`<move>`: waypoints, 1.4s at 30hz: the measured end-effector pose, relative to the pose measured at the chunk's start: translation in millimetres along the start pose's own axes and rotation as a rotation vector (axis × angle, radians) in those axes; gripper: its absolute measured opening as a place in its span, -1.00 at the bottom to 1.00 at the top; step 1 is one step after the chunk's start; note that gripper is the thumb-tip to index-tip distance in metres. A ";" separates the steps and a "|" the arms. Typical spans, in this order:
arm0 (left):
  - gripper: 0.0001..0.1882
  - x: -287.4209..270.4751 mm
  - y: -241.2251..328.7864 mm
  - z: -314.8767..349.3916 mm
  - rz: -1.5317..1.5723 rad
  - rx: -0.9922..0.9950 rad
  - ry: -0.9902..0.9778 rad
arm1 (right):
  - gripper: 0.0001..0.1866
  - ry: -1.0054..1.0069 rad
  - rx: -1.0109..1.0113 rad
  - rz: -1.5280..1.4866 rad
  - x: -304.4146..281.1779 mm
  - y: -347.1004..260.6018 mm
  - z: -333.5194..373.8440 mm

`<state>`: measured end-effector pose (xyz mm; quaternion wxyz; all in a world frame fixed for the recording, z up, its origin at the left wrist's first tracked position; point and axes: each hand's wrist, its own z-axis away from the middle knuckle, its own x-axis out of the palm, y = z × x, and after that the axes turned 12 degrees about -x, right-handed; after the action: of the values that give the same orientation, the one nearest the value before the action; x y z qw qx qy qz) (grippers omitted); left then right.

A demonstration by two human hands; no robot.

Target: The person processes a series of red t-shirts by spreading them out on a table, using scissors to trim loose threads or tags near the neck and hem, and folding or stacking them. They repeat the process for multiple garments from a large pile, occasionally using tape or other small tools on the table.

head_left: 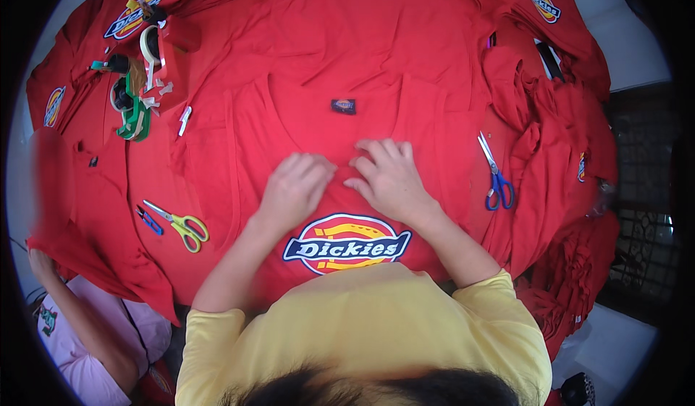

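A red sleeveless shirt (289,127) lies spread before me, its scooped neckline facing away and a large oval printed emblem (347,244) near my body. At the front of the neckline, my left hand (298,185) is closed, its slightly blurred fingers bent together on the fabric edge. Opposite it, my right hand (391,178) rests on the same neckline with its fingers bent but spread apart. A narrow gap separates the fingertips of both hands. Inside the back of the neck shows a small dark label (343,107).
Yellow-handled scissors (184,226) and blue thread snips (150,220) lie left; blue-handled scissors (498,181) lie right. Green (132,109) and red (174,62) tape dispensers stand far left. Red garments (557,152) are heaped right. Another person's arm (90,319) holds red cloth at lower left.
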<state>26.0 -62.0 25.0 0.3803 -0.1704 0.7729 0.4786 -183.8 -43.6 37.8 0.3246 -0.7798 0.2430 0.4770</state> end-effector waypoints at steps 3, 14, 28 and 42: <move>-0.63 11.4 1.9 15.1 -0.141 0.027 -0.024 | -0.74 -0.116 0.066 -0.049 5.8 -0.1 4.7; -0.28 34.3 25.8 17.2 -0.289 0.040 -0.221 | -0.58 0.193 0.242 0.222 9.2 88.3 -2.0; -0.74 -20.8 -100.5 -72.5 -0.482 -0.308 0.376 | -0.30 -0.080 0.276 0.358 15.3 120.0 0.2; -0.78 -34.4 -106.4 -65.2 -0.558 -0.097 0.364 | -0.31 -0.061 0.317 0.519 4.7 127.3 5.9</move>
<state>87.6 -173.6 2.4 0.3438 -0.4761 0.7280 0.3538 -272.9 -125.1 -3.4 0.3165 -0.6168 0.4956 0.5232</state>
